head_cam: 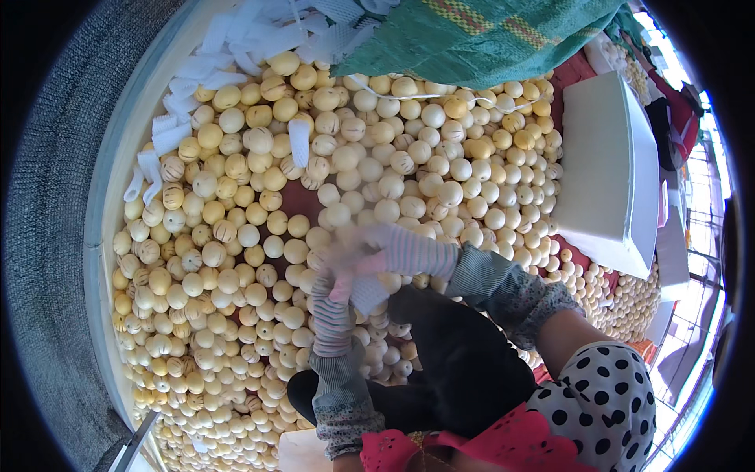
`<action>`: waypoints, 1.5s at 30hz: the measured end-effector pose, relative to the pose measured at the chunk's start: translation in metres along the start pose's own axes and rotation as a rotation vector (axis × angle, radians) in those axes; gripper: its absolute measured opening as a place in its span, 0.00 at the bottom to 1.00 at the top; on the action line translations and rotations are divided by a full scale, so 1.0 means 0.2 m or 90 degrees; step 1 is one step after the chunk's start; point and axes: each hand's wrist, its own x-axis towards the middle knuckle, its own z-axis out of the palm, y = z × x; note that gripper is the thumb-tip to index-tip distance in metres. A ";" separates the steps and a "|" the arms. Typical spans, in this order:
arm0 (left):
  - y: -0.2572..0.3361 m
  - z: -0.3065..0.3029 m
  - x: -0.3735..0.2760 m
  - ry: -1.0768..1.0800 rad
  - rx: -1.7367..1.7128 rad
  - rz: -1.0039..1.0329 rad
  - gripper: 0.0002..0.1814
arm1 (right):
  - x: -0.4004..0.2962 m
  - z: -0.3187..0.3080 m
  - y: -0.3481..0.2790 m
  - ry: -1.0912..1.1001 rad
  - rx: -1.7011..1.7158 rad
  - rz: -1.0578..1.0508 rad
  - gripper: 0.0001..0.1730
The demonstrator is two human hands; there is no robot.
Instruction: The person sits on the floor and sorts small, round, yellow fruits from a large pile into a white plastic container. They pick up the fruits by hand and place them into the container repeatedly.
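My left hand and my right hand meet in front of my lap, both in striped knit gloves with pink fingers. Motion blur covers the fingers, so what lies between them is unclear. A white foam net sleeve shows just under the gloves, close to both hands; whether either grips it does not show. All around lie loose pepino melons, cream to yellow, many with dark purple streaks. Another foam net sleeve rests on the fruit beyond my hands.
Foam net sleeves are heaped at the far left beside a green woven sack. A white foam box stands at right. A pale low wall borders the left side. Another person is at the far right.
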 end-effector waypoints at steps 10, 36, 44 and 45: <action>0.00 0.14 -0.03 -0.332 -0.339 -0.294 0.19 | 0.11 -0.12 0.20 0.221 -0.358 0.014 0.22; 0.11 0.09 -0.07 -0.089 -0.149 0.055 0.48 | 0.03 0.05 0.13 -0.031 0.504 0.105 0.18; 0.05 0.03 0.01 0.175 -0.129 0.269 0.41 | 0.14 0.21 -0.04 0.121 -0.216 -0.124 0.23; 0.06 0.01 0.01 0.131 -0.191 0.310 0.37 | 0.17 0.20 -0.05 0.081 -0.168 -0.120 0.23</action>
